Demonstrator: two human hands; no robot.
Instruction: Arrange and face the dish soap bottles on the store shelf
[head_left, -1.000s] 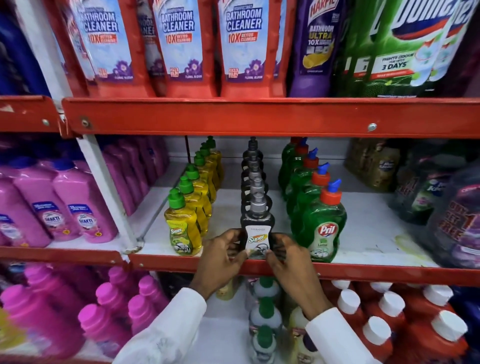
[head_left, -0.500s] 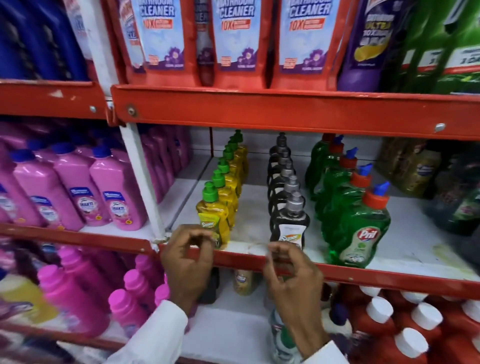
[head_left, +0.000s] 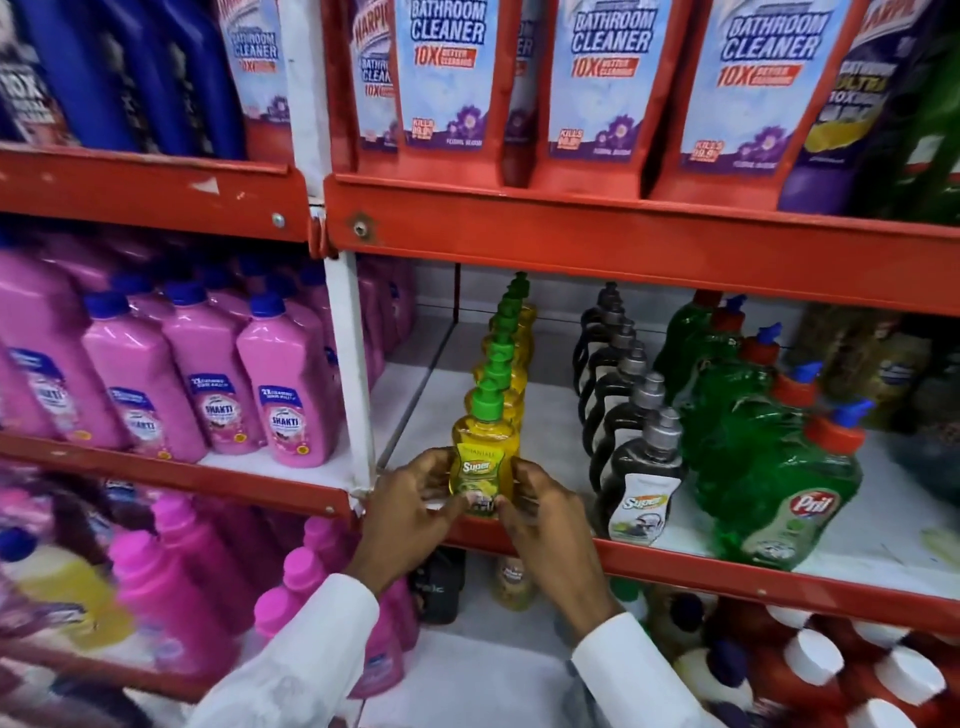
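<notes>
Head camera shows the front yellow bottle (head_left: 483, 467) at the shelf edge (head_left: 727, 569), about 6 o'clock of its row, gripped low by the left hand (head_left: 410, 514) at 9 o'clock and the right hand (head_left: 540, 519) at 3 o'clock. It looks small, light and rigid but smooth (perhaps slippery), so holding the lower body beside the label seems safest.

yellow bottle (head_left: 484, 457): base hidden by fingers | pink bottles (head_left: 171, 577): blurred | right-edge shelf goods: unreadable
</notes>
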